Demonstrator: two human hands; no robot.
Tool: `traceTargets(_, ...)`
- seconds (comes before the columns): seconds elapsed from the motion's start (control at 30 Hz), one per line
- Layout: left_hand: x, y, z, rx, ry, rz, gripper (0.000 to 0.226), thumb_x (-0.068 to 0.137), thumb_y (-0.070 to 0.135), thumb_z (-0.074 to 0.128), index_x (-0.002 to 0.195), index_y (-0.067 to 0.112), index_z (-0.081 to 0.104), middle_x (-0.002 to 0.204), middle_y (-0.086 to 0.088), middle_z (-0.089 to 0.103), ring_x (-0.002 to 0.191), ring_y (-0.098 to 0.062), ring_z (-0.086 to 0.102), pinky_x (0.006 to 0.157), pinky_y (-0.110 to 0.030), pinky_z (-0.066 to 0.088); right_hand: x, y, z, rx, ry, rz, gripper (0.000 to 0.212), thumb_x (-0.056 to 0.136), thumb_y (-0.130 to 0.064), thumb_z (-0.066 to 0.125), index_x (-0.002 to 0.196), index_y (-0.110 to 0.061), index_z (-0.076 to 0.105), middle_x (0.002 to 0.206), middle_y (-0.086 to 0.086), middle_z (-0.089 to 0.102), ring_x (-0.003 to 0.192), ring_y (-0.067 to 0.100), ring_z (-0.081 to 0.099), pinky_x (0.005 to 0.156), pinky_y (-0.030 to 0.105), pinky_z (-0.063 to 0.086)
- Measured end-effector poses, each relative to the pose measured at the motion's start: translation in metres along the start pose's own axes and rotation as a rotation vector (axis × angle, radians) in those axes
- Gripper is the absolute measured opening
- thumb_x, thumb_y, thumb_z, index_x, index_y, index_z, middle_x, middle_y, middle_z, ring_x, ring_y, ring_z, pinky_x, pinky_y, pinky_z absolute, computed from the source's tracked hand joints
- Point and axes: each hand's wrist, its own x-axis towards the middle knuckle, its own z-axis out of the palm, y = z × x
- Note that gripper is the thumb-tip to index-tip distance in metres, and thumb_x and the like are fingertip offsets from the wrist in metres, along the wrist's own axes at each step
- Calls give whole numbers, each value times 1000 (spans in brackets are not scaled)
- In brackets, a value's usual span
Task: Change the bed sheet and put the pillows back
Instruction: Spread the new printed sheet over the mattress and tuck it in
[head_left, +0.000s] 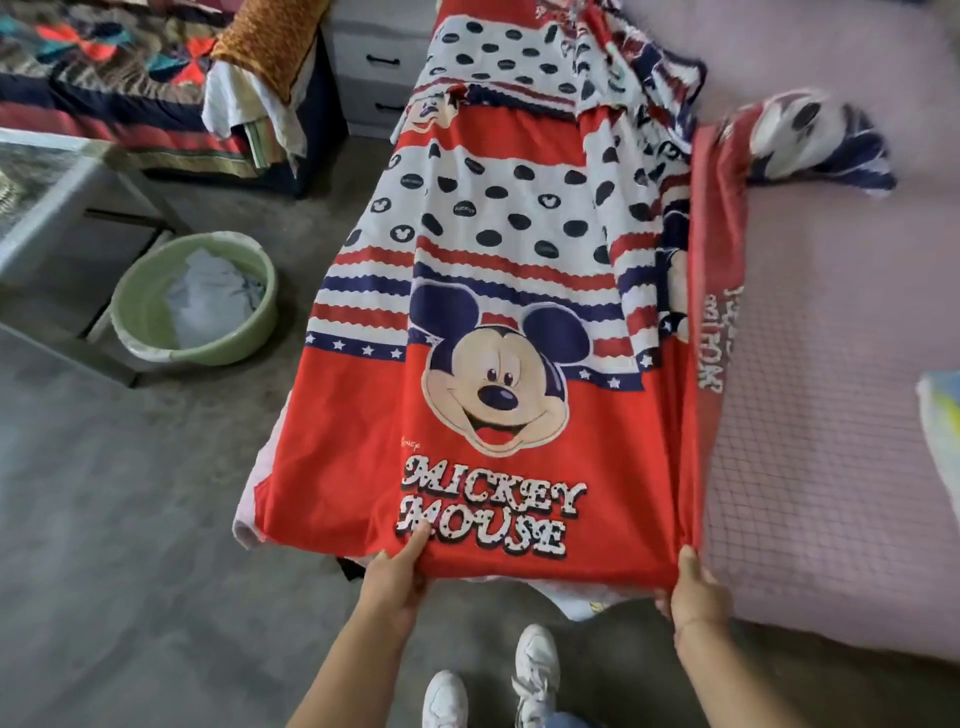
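A red, white and navy cartoon-mouse bed sheet (498, 291) lies stretched along the left part of the bed, its right side bunched in folds. My left hand (397, 569) grips its near red hem, thumb on top. My right hand (693, 587) pinches the gathered near-right corner of the same sheet. The bare pink checked mattress (831, 395) shows to the right. A pillow edge (943, 421) peeks in at the far right.
A green basin (195, 296) with white cloth stands on the grey floor at left, beside a glass-topped table (57, 192). A second bed with a patchwork quilt (104, 67) is at upper left. Grey drawers (379, 67) stand behind. My white shoes (535, 665) are below.
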Motion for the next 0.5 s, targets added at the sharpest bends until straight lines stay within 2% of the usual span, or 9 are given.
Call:
traceTargets(0.03, 2, -2, -5, 12, 15, -12, 18, 87, 13, 69, 102, 20, 60, 100, -4, 70, 87, -21, 66, 59, -29, 56, -7, 11, -2, 24, 4, 14, 40, 101, -35, 43, 104, 0, 63, 64, 16, 58, 50, 27, 52, 52, 30, 44)
traceTargets(0.1, 6, -7, -17, 51, 53, -37, 20, 87, 14, 70, 105, 17, 61, 97, -5, 70, 82, -20, 65, 50, -24, 55, -20, 27, -5, 30, 8, 19, 32, 101, -31, 44, 100, -6, 63, 59, 13, 56, 45, 24, 48, 48, 27, 38)
traceTargets(0.23, 6, -22, -30, 189, 70, -87, 20, 84, 15, 74, 101, 9, 64, 91, -8, 69, 74, -19, 62, 43, -21, 51, -18, 31, -12, 36, 91, 51, 41, 101, -35, 42, 105, -2, 66, 57, 10, 55, 47, 24, 53, 47, 33, 44)
traceTargets(0.27, 4, -29, -29, 227, 59, -109, 20, 83, 15, 75, 99, 8, 64, 88, -8, 69, 72, -19, 62, 44, -21, 51, -12, 30, -17, 27, 119, 64, 44, 101, -38, 41, 107, -3, 66, 59, 9, 56, 50, 26, 56, 51, 36, 48)
traceTargets(0.37, -5, -58, -21, 290, -1, -171, 28, 78, 14, 80, 101, 4, 66, 70, -9, 66, 51, -17, 55, 47, -20, 45, 14, 33, -41, -29, 184, 67, 54, 100, -45, 37, 104, 0, 67, 67, 18, 63, 72, 37, 65, 81, 47, 53)
traceTargets(0.43, -13, -75, -17, 297, -34, -215, 31, 77, 11, 80, 101, -1, 66, 60, -10, 64, 38, -17, 52, 41, -19, 41, 30, 38, -58, -59, 212, 36, 59, 99, -46, 37, 106, 5, 66, 74, 23, 64, 70, 38, 64, 83, 50, 52)
traceTargets(0.5, -22, -86, -18, 287, -46, -238, 33, 76, 6, 80, 103, -7, 66, 70, -17, 68, 37, -21, 58, 37, -20, 43, 32, 42, -69, -58, 221, 22, 56, 100, -43, 40, 110, 7, 64, 64, 14, 58, 56, 30, 59, 76, 49, 51)
